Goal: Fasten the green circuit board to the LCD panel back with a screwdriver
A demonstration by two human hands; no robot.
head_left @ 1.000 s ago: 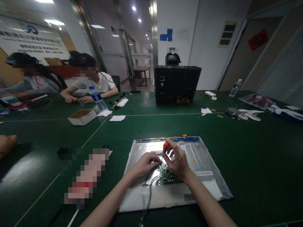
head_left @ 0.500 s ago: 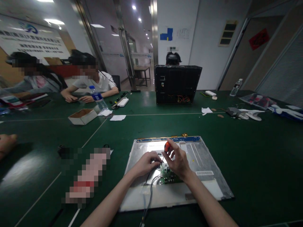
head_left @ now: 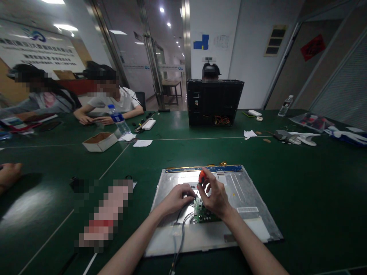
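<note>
Now, in the head view, a flat metal panel (head_left: 249, 199) lies on the green table (head_left: 309, 191), right in front of the person, and a small green board (head_left: 202, 217) sits on the middle part of it. It looks like the step in hand is working a screw at the board's far left corner, though that spot is too tiny to see a screw for sure. The right hand (head_left: 214, 193) has its fingers closed around the orange handle of a screwdriver (head_left: 202, 177), with the pointing finger up by the top end. The screwdriver leans a bit, and its thin rod goes down toward the board's corner. The left hand (head_left: 180, 195) comes in from the other side, low over the panel, with its fingers bent in and the tips of thumb and finger close together beside the rod. I cannot tell if those tips pinch something small or only steady the rod. Gray wires (head_left: 182, 235) run from the board's left side over the panel's near edge. A blue strip (head_left: 233, 168) goes along the far edge. My guess is that the next move calls for small, slow twists of the handle, with the left fingers minding the tip so it does not slip and scratch the board.
</note>
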